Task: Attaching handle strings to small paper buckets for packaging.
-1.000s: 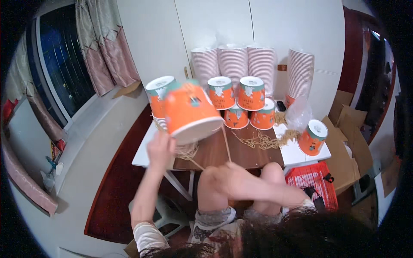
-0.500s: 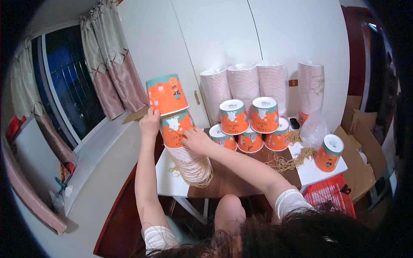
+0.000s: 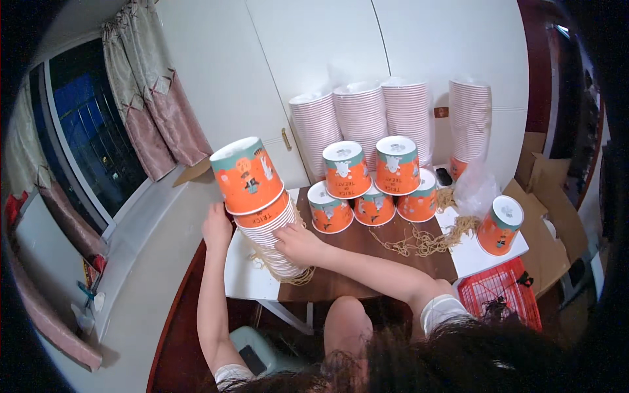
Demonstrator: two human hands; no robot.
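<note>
An upside-down orange paper cup (image 3: 247, 178) with a teal band sits tilted over the top of a leaning stack of nested paper cups (image 3: 265, 237) at the left of the table. My left hand (image 3: 217, 227) is closed at the cup's lower left rim, its fingertips partly hidden. Lower down, my right hand (image 3: 298, 244) wraps its fingers round the near right side of the stack, over the white rims. Tan rubber bands (image 3: 298, 278) hang about the stack's lower end.
Upside-down cups form a small pyramid (image 3: 347, 171) mid-table. Behind stand tall wrapped cup stacks (image 3: 360, 118). Loose rubber bands (image 3: 419, 243), a clear plastic bag (image 3: 477, 190) and a single cup (image 3: 500, 226) lie to the right. A red crate (image 3: 501, 298) sits below the table edge.
The top cup has slid down over the cup beneath, covering most of its orange side. Both hands have moved lower, and the top cup leans more.
</note>
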